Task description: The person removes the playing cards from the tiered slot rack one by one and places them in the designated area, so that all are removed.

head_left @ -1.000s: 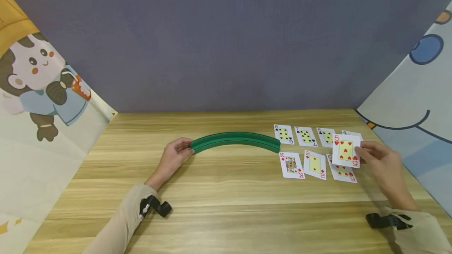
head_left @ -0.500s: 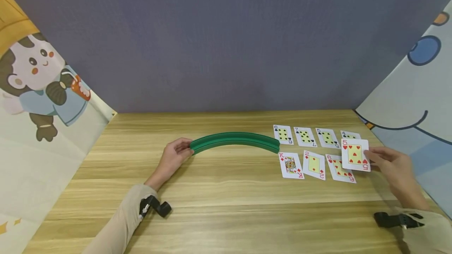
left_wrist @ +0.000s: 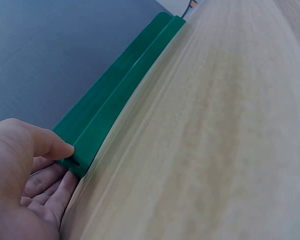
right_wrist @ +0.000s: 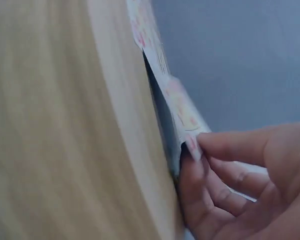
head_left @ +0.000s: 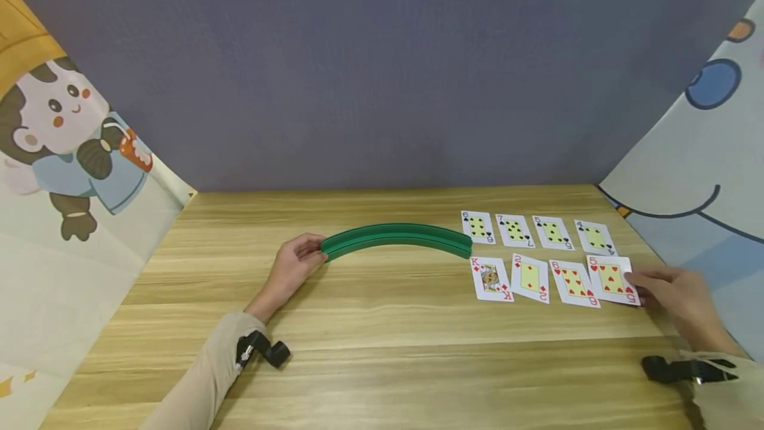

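Note:
My left hand grips the left end of a curved green card holder on the table. In the left wrist view the thumb lies on top of the holder, with fingers at its end and underside. At the right, my right hand pinches the five of hearts by its right edge, face up. In the right wrist view that card is held between thumb and fingers, tilted, with a dark gap under it. Its left edge meets or overlaps another heart card; which one, I cannot tell.
Two rows of face-up playing cards lie right of the holder. Behind are spades, including the six, seven, five and four. In front lie the king of diamonds and two of diamonds. A grey partition stands behind the table.
My right hand has moved right and down with the five of hearts, bringing it low beside the front row. The four of spades is now uncovered. My left hand stays at the holder.

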`<move>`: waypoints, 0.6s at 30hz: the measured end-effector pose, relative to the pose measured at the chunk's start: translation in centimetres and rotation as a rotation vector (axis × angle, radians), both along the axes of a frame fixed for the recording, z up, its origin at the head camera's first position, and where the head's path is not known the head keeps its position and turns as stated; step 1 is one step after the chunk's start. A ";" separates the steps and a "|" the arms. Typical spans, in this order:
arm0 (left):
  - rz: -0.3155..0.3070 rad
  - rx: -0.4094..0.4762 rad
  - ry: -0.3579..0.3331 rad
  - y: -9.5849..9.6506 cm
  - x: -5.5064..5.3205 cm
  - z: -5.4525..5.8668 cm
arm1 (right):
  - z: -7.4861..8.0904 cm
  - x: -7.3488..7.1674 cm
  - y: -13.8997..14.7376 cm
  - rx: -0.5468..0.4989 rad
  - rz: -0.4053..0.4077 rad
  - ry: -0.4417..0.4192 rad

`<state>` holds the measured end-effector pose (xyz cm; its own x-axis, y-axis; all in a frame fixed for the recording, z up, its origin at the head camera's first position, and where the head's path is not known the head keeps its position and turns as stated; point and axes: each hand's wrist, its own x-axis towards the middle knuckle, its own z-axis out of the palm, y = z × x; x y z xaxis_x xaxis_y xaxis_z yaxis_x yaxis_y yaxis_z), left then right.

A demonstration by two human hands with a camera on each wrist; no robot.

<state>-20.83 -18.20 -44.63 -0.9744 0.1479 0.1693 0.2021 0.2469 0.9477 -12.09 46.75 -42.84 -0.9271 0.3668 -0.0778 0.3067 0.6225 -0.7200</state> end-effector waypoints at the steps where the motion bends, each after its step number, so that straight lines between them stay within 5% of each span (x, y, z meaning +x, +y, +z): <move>1: 0.001 0.000 -0.001 0.0 0.0 0.0 | -0.1 0.0 0.3 0.000 -0.005 -0.019; 10: 0.013 -0.002 -0.003 -0.2 0.2 0.1 | -0.1 -0.1 1.2 -0.041 -0.026 -0.062; 18: 0.002 -0.010 0.012 -0.1 0.1 0.1 | -0.6 0.5 1.2 0.037 -0.025 -0.032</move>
